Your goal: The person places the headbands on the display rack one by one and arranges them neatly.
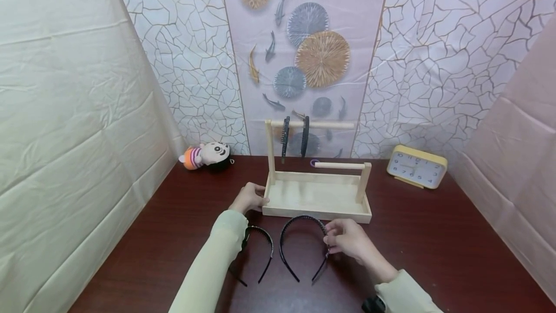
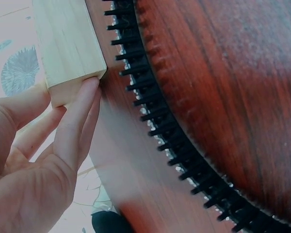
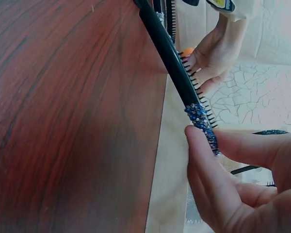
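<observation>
A wooden rack [image 1: 319, 216] with a tray base and two bars stands on the table. My left hand [image 1: 248, 198] grips its left front corner; in the left wrist view the thumb and fingers lie on either side of the wood. My right hand [image 1: 347, 240] pinches the right side of a black toothed headband [image 1: 283, 243], on a patch of blue and silver glitter [image 3: 200, 119] in the right wrist view. A second black headband [image 1: 271, 245] lies beside my left forearm, partly hidden by it. Two dark headbands [image 1: 305, 136] hang from the rack's upper bar.
A purple hair tie [image 1: 313, 163] circles the tip of the rack's lower bar [image 1: 340, 165]. A plush doll [image 1: 208, 154] lies at the back left of the table. A yellow-framed clock [image 1: 417, 167] stands at the back right. Cloth walls enclose the sides and back.
</observation>
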A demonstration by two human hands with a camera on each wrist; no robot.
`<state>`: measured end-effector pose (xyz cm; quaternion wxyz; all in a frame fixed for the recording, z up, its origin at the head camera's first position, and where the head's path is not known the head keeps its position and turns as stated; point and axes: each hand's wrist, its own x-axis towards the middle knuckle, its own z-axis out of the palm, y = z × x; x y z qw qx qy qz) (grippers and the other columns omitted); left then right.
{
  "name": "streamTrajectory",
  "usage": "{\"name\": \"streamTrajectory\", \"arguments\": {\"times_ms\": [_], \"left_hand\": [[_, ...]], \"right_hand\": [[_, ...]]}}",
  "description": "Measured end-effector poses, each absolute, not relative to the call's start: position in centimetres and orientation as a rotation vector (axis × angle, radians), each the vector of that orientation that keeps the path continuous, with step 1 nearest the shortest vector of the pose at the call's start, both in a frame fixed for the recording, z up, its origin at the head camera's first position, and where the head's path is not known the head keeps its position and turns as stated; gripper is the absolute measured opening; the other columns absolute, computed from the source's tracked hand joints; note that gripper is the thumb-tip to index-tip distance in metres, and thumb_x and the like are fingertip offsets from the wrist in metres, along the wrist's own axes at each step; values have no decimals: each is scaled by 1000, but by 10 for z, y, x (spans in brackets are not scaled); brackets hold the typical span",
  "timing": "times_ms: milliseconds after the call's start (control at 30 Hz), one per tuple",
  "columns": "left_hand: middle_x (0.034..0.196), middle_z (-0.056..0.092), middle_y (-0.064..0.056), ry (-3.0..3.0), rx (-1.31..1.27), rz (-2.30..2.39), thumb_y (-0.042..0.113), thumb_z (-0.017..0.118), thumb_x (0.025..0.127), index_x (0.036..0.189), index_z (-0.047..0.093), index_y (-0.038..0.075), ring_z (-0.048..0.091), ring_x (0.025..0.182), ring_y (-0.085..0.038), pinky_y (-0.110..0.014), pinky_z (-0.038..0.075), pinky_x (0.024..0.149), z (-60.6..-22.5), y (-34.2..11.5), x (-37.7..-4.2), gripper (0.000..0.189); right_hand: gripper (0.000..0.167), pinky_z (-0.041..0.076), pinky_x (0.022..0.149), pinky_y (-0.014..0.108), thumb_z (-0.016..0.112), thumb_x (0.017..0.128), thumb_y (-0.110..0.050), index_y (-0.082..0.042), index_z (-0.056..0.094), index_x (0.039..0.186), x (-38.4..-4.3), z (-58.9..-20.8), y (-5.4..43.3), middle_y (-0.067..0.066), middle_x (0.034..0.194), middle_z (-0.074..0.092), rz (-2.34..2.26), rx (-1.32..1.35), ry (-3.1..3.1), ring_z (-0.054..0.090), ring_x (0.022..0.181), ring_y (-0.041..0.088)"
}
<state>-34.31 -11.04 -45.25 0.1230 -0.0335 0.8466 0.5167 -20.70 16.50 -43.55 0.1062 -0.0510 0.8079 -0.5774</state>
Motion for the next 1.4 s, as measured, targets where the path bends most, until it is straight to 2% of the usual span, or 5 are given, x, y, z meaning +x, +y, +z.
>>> {"name": "streamTrajectory", "arguments": {"times_ms": [400, 800, 1000, 1400], "left_hand": [[110, 64, -27, 2458, -79, 1525, -2, 69, 88, 135, 54, -6, 70, 90, -33, -40, 63, 69, -452, -110, -343, 50], [109, 64, -24, 2487, -68, 1503, 0, 70, 88, 134, 56, -4, 69, 88, -30, -37, 63, 67, -453, -112, -344, 47], [107, 64, -24, 2485, -64, 1510, -1, 70, 88, 133, 57, -5, 69, 87, -29, -37, 63, 66, -453, -111, -345, 47], [106, 64, -24, 2465, -63, 1526, -2, 71, 87, 133, 56, -5, 69, 84, -28, -37, 63, 66, -457, -111, -346, 48]], "right_hand": [[27, 63, 65, 34, 66, 85, 10, 14, 60, 111, -207, -428, 157, 17, 90, 63, -1794, -105, 2501, 68, 79, 27], [26, 63, 68, 37, 65, 86, 11, 12, 60, 111, -212, -421, 151, 19, 94, 61, -1933, -82, 2476, 65, 78, 20], [26, 63, 70, 38, 64, 86, 11, 12, 60, 112, -218, -422, 150, 19, 97, 60, -1964, -113, 2492, 66, 78, 22], [26, 63, 67, 33, 68, 86, 7, 10, 62, 111, -233, -420, 148, 20, 98, 62, -1994, -91, 2610, 70, 78, 25]]}}
